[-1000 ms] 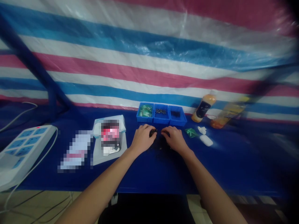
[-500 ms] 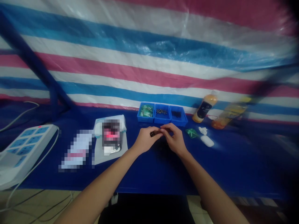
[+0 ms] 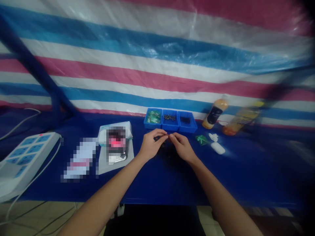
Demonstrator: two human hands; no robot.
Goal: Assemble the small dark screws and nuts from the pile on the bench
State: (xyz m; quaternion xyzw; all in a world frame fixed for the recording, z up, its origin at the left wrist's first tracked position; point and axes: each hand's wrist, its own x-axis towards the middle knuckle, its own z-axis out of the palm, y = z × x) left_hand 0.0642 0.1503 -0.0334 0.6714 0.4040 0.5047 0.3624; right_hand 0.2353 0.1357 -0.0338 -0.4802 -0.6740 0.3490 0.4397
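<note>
My left hand (image 3: 152, 144) and my right hand (image 3: 182, 146) meet fingertip to fingertip above the blue table, both closed in a pinch. Whatever sits between the fingers is too small and too hidden to name. Just beyond them stand three blue bins in a row. The left bin (image 3: 145, 125) holds green and clear packets, the middle bin (image 3: 170, 127) small dark metallic pieces, and the right bin (image 3: 190, 128) a little heap of fine black parts.
Right of my hands lie a green packet (image 3: 202, 140), crumpled white tissue (image 3: 213, 137) and a white rounded case (image 3: 218, 148). Two drink bottles, one dark-labelled (image 3: 215, 113), stand behind. Leftward are a white pack (image 3: 103, 134), a blurred-out sheet (image 3: 81, 157) and a power strip (image 3: 27, 160).
My left hand has tilted and its fingers have shifted slightly, so the dark gap between thumb and forefinger looks different. Both hands stay together at the fingertips. The view has drifted a little.
</note>
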